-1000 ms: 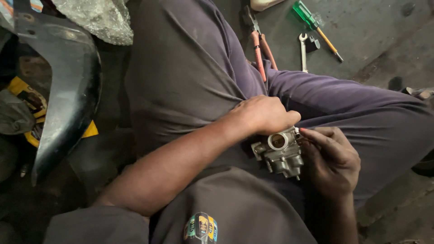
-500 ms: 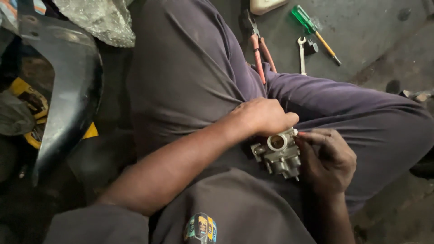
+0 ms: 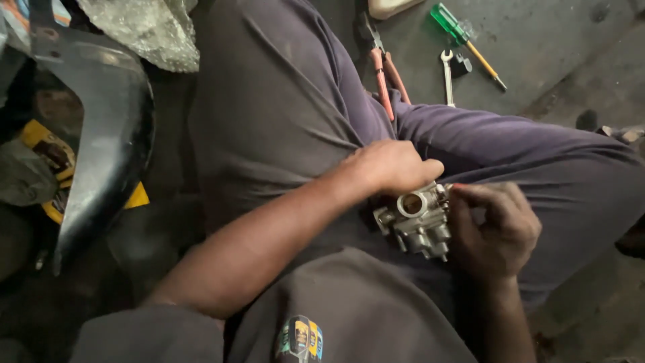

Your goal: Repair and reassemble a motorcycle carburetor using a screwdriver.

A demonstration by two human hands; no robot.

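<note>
Head view: right hand (image 3: 497, 232) fingers curl around a grey cast-metal carburettor (image 3: 416, 222) on the lap; left hand (image 3: 393, 167) closes over its top, fingertips hidden. Yellow printed package (image 3: 50, 158) lies left, half covered by a black curved fender (image 3: 101, 141).

Grey concrete floor (image 3: 551, 47), stained and dusty, carrying the loose tools. Green-handled screwdriver (image 3: 463, 40) lying slantwise on it, taken here as landmark. Just below and left of that screwdriver: small silver spanner (image 3: 447, 75), with a dark small block (image 3: 462, 64) touching between the two. Farther left of the screwdriver: red-handled pliers (image 3: 384, 74), partly against a trouser leg. Well left of the screwdriver: black curved mudguard (image 3: 101, 134), over a yellow wrapper (image 3: 47, 151).
</note>
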